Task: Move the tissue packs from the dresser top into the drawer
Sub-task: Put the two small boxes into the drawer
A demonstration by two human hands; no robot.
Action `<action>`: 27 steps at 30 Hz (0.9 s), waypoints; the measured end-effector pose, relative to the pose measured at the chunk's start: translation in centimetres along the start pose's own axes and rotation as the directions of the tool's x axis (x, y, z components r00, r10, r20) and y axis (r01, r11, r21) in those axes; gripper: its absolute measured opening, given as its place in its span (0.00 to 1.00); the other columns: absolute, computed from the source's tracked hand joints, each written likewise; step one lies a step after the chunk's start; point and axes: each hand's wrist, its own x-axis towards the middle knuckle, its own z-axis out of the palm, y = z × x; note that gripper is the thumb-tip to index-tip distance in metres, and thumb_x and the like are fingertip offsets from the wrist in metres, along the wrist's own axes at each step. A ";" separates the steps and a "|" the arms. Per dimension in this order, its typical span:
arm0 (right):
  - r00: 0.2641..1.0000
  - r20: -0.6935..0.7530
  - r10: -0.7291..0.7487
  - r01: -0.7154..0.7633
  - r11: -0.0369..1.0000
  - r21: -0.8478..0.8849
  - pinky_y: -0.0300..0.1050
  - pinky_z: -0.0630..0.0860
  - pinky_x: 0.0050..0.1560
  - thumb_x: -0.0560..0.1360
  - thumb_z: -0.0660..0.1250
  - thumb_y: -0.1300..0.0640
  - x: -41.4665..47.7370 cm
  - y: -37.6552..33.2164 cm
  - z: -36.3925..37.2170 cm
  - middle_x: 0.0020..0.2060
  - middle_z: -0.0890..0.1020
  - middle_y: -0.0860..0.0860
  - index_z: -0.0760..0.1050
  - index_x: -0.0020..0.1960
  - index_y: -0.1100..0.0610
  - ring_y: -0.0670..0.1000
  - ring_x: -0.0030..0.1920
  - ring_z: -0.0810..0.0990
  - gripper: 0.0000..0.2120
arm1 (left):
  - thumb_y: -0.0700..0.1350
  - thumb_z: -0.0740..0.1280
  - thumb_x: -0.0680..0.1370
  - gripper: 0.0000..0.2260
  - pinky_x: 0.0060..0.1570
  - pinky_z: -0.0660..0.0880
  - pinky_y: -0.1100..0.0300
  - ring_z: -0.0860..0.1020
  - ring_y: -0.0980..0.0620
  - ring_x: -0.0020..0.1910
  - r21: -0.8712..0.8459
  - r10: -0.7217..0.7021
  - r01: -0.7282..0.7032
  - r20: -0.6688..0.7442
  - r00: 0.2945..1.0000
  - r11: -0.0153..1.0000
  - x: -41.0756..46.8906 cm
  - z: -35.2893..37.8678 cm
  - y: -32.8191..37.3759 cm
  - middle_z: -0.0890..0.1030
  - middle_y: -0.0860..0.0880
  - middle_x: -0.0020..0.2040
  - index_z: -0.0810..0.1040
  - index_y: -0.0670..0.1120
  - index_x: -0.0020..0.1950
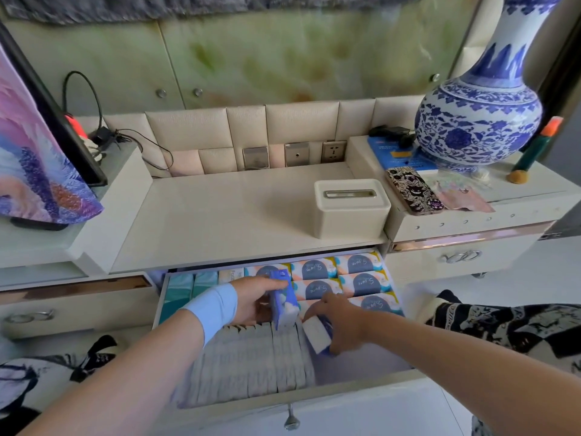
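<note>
The middle drawer is pulled open and holds rows of tissue packs: white ones at the front, teal ones at the left, orange-and-blue ones at the back. My left hand, with a pale blue wristband, grips an upright blue-and-white tissue pack above the white row. My right hand holds another blue-and-white pack, tilted, low in the drawer's right front part. The dresser top carries no loose packs.
A cream tissue box stands on the dresser top at the right. On the raised right shelf are a phone, a blue-and-white vase and small items. A screen and cables sit at the left. Closed drawers flank the open one.
</note>
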 end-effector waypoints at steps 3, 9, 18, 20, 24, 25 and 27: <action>1.000 -0.005 0.007 -0.007 0.997 0.072 0.52 0.77 0.58 0.63 0.81 0.51 0.9 0.1 1.3 0.62 0.72 0.48 0.67 0.66 0.41 0.54 0.61 0.74 0.36 | 0.34 0.74 0.70 0.28 0.52 0.80 0.52 0.82 0.46 0.49 0.199 0.177 -0.173 -0.002 0.984 0.965 0.7 -0.4 0.1 0.82 0.43 0.55 0.72 0.48 0.68; 0.991 -0.050 0.120 -0.121 0.993 -0.001 0.54 0.78 0.54 0.68 0.76 0.42 1.6 -0.2 3.3 0.63 0.76 0.52 0.59 0.63 0.43 0.56 0.59 0.77 0.33 | 0.36 0.76 0.65 0.31 0.51 0.79 0.57 0.80 0.53 0.54 0.626 0.408 -0.360 0.072 0.910 0.692 0.6 -0.6 0.9 0.81 0.52 0.54 0.73 0.54 0.64; 0.971 0.191 0.143 -0.165 0.980 0.108 0.54 0.80 0.55 0.69 0.77 0.55 2.2 0.4 0.4 0.59 0.78 0.53 0.53 0.73 0.45 0.55 0.55 0.79 0.42 | 0.37 0.77 0.66 0.32 0.57 0.79 0.54 0.79 0.53 0.58 0.588 0.414 -0.413 0.142 0.899 0.696 0.7 -0.6 1.6 0.80 0.53 0.58 0.71 0.55 0.66; 0.959 0.204 0.198 -0.228 0.963 0.140 0.53 0.83 0.48 0.71 0.73 0.56 2.2 0.8 -0.7 0.53 0.81 0.54 0.55 0.72 0.43 0.54 0.48 0.82 0.38 | 0.40 0.78 0.64 0.33 0.59 0.78 0.51 0.80 0.51 0.58 0.568 0.393 -0.403 0.147 0.908 0.718 0.8 -0.7 1.7 0.80 0.51 0.59 0.71 0.54 0.65; 0.955 0.107 0.278 -0.287 0.760 0.584 0.51 0.82 0.39 0.80 0.61 0.57 1.4 0.7 -4.8 0.48 0.83 0.55 0.68 0.71 0.53 0.55 0.41 0.83 0.19 | 0.40 0.79 0.67 0.30 0.51 0.78 0.62 0.80 0.54 0.53 0.628 0.441 -0.415 0.125 0.889 0.658 0.5 0.5 1.9 0.79 0.51 0.57 0.70 0.53 0.64; 0.948 0.157 0.278 -0.297 0.584 0.756 0.53 0.82 0.40 0.81 0.58 0.53 1.0 0.7 -6.0 0.51 0.83 0.56 0.68 0.70 0.54 0.57 0.44 0.85 0.18 | 0.42 0.79 0.67 0.29 0.47 0.77 0.65 0.80 0.55 0.51 0.648 0.470 -0.424 0.113 0.875 0.633 0.4 1.1 2.0 0.79 0.52 0.55 0.71 0.53 0.63; 0.948 0.277 0.155 -0.313 0.302 0.901 0.57 0.82 0.40 0.79 0.59 0.41 0.0 0.7 -7.7 0.58 0.81 0.60 0.69 0.70 0.52 0.62 0.53 0.84 0.24 | 0.45 0.81 0.65 0.31 0.44 0.76 0.66 0.79 0.56 0.49 0.664 0.517 -0.449 0.108 0.849 0.598 0.2 2.4 1.8 0.78 0.54 0.53 0.70 0.53 0.63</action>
